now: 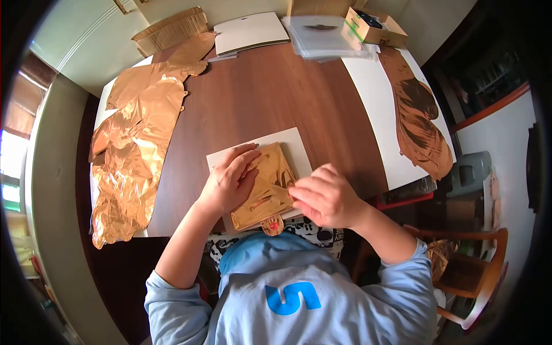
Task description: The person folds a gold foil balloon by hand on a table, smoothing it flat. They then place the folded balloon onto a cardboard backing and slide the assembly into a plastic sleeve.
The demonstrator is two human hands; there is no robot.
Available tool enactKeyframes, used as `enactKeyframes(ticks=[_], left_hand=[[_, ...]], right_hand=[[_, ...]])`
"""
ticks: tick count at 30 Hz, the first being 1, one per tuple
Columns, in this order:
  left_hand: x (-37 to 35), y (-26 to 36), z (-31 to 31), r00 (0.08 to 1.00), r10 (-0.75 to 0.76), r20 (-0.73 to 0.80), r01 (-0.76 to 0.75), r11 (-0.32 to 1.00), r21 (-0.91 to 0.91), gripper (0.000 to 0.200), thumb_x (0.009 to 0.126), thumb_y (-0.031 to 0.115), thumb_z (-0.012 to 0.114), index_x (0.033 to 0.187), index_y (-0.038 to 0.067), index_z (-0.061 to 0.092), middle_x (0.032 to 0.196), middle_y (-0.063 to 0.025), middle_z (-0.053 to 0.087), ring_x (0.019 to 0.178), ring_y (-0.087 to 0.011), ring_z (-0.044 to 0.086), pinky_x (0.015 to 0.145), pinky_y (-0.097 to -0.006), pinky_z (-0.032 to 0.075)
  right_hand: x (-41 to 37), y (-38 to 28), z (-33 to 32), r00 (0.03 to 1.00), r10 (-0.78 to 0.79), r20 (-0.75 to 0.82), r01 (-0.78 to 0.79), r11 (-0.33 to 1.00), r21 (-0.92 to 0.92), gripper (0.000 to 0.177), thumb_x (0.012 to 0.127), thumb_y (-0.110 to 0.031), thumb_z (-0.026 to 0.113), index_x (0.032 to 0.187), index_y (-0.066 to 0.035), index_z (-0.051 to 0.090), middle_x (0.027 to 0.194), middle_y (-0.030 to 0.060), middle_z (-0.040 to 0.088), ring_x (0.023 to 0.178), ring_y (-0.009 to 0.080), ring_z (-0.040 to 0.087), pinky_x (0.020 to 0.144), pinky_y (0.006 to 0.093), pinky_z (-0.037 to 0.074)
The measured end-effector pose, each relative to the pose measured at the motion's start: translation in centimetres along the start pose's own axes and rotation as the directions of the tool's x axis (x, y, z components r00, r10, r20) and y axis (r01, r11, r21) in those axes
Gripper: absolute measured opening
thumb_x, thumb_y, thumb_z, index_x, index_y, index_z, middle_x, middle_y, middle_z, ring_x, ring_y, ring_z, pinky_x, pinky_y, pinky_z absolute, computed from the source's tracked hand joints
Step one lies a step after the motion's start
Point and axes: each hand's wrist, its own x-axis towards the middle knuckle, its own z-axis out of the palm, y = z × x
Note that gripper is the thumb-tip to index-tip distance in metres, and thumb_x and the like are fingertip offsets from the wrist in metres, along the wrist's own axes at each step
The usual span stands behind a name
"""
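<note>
A folded gold foil balloon [260,192] lies flat on a white board [296,144] at the table's near edge. Across its upper left part rests my left hand [234,175], palm down with the fingers stretched out. At the right edge of the foil, my right hand [325,195] pinches the foil between thumb and fingers. A small tab with a red mark [273,225] pokes out from the bottom of the folded foil, over the table's edge.
Flat gold foil balloons [141,138] are spread along the left side, and another [422,123] lies on a white sheet at right. At the back are white card [251,33], clear plastic sleeves [322,37] and a small box [388,35]. A wooden chair [460,273] stands at right.
</note>
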Motion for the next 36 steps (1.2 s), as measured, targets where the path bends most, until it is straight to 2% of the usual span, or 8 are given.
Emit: enactKeyframes(ticks=[3,4,8,11,15,25,28,36], left_hand=[[0.2,0.1,0.0,0.999,0.031,-0.023,-0.031,0.999,0.014,0.038,0.085,-0.002,0.066,0.122,0.001,0.062,0.126,-0.0173,0.06,0.107,-0.0321,0.066,0.087,-0.0367,0.057],[0.3,0.1,0.1,0.998,0.043,-0.035,-0.042,0.999,0.016,0.038,0.085,-0.001,0.067,0.122,0.002,0.062,0.125,-0.0172,0.061,0.106,-0.0318,0.066,0.086,-0.037,0.057],[0.5,0.0,-1.0,0.992,-0.005,-0.124,0.026,0.985,0.168,0.036,0.085,0.001,0.068,0.12,0.001,0.063,0.118,-0.0167,0.064,0.101,-0.0276,0.068,0.082,-0.036,0.058],[0.3,0.0,-3.7,0.936,-0.35,-0.034,0.351,0.936,0.03,0.032,0.086,0.004,0.068,0.117,-0.003,0.064,0.104,-0.0153,0.069,0.09,-0.0231,0.07,0.079,-0.0332,0.057],[0.4,-0.3,-6.0,0.821,-0.556,0.129,0.568,0.818,-0.09,0.028,0.092,0.011,0.064,0.116,-0.005,0.064,0.086,-0.0092,0.071,0.076,-0.014,0.069,0.073,-0.0278,0.054],[1.1,-1.5,-6.3,0.761,-0.55,0.345,0.649,0.634,-0.42,0.039,0.092,0.009,0.061,0.128,-0.007,0.058,0.096,-0.0127,0.071,0.087,-0.0132,0.068,0.077,-0.0276,0.055],[1.4,-0.8,-6.6,0.77,-0.584,0.258,0.633,0.752,-0.186,0.036,0.089,0.006,0.061,0.124,-0.004,0.063,0.098,-0.0122,0.073,0.089,-0.0144,0.069,0.08,-0.0295,0.055],[1.1,-1.3,-5.5,0.84,-0.524,0.142,0.533,0.845,-0.036,0.028,0.087,0.006,0.065,0.114,-0.001,0.07,0.096,-0.0126,0.075,0.088,-0.0169,0.071,0.08,-0.0303,0.056]], right_hand=[[3.2,-0.2,-0.1,0.986,0.043,-0.163,-0.051,0.998,-0.046,0.035,0.088,-0.021,0.069,0.116,0.001,0.065,0.115,0.0117,0.063,0.104,0.027,0.058,0.093,0.0425,0.045],[3.7,-0.2,0.3,0.991,0.123,-0.057,-0.124,0.992,0.002,0.049,0.093,-0.025,0.064,0.132,0.003,0.055,0.135,0.0181,0.055,0.126,0.0337,0.05,0.107,0.0485,0.037],[4.8,0.6,4.8,0.937,0.303,0.172,-0.284,0.95,-0.128,0.069,0.099,-0.038,0.052,0.149,0.006,0.033,0.156,0.0251,0.031,0.147,0.0391,0.025,0.12,0.0547,0.015],[4.3,0.8,6.1,0.931,0.33,0.156,-0.303,0.936,-0.178,0.071,0.099,-0.04,0.051,0.15,0.005,0.031,0.158,0.0243,0.028,0.149,0.0383,0.022,0.12,0.0551,0.013],[4.3,0.6,6.0,0.916,0.362,0.174,-0.329,0.924,-0.193,0.072,0.099,-0.04,0.052,0.152,0.003,0.029,0.16,0.0232,0.024,0.15,0.0372,0.02,0.121,0.0561,0.009],[3.8,1.0,5.1,0.887,0.432,0.166,-0.382,0.886,-0.262,0.075,0.099,-0.041,0.053,0.153,0.003,0.026,0.16,0.0236,0.024,0.15,0.0376,0.019,0.12,0.0582,0.007],[3.7,1.1,5.2,0.884,0.436,0.17,-0.385,0.884,-0.267,0.075,0.099,-0.04,0.053,0.153,0.003,0.025,0.16,0.0235,0.023,0.15,0.0376,0.019,0.12,0.0586,0.006],[3.6,1.0,5.1,0.876,0.451,0.173,-0.397,0.875,-0.277,0.076,0.099,-0.04,0.053,0.154,0.003,0.023,0.161,0.0234,0.021,0.15,0.0377,0.019,0.12,0.0587,0.006]])
